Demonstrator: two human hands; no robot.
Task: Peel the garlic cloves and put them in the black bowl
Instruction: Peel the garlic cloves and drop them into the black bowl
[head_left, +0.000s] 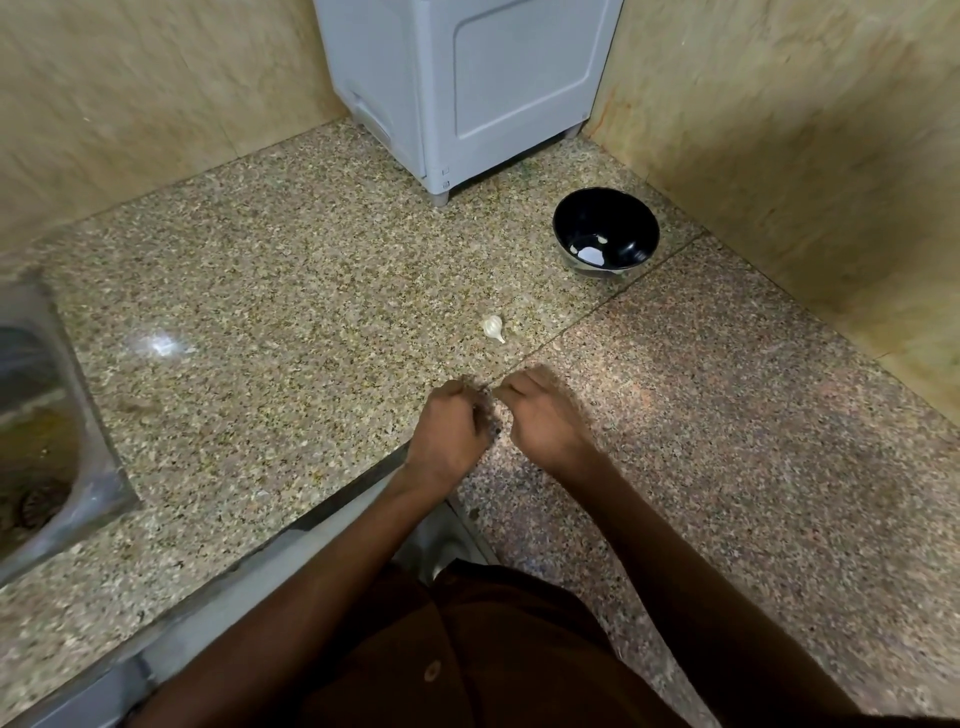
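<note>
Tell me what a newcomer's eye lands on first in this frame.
Probably the two hands, left hand and right hand, curled close together over the granite counter near its front edge; what they hold is blurred. Beyond them lies a white garlic bulb, and farther right the black bowl holds pale bits.

Two bare forearms reach into view from the bottom edge, uncovered from elbow to wrist, with no sleeve cuff visible on either. The bare left hand and bare right hand show no rings, watch or bands, though both are blurred. The person wears a dark brown buttoned shirt with one round, matching brown button on its front.
</note>
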